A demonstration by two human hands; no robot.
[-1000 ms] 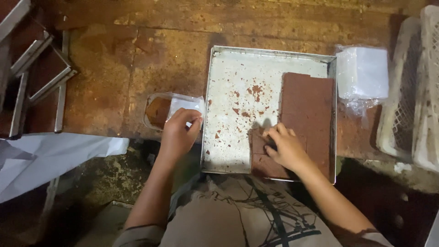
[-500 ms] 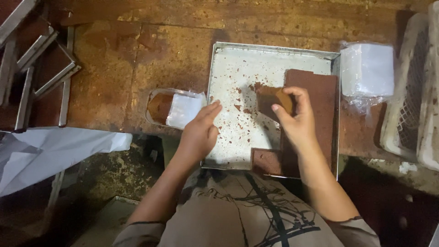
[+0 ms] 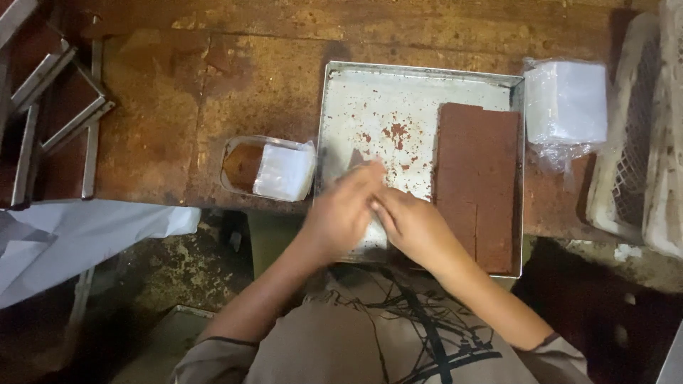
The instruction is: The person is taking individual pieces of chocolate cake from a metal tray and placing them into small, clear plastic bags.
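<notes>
My left hand (image 3: 341, 213) and my right hand (image 3: 416, 227) meet over the near left part of a metal tray (image 3: 420, 69), fingers closed together and blurred. A small brown cake piece (image 3: 356, 158) pokes out above my left fingers. Something pale like a clear wrapper (image 3: 373, 242) shows beneath the hands. A big brown cake slab (image 3: 477, 163), cut into pieces at its near end, fills the tray's right side. Crumbs dot the bare left side.
Left of the tray a small clear container (image 3: 242, 165) holds something brown, with a pile of clear wrappers (image 3: 284, 171) on it. A bagged stack of clear sheets (image 3: 565, 103) and white crates (image 3: 654, 142) stand right. Metal frames (image 3: 57, 107) lie far left, and a white sheet (image 3: 71, 235) hangs below.
My right hand lifted a brown piece off the slab and brought it left. My left hand came from the wrapper pile to the tray. Both hands now meet at the tray's near edge.
</notes>
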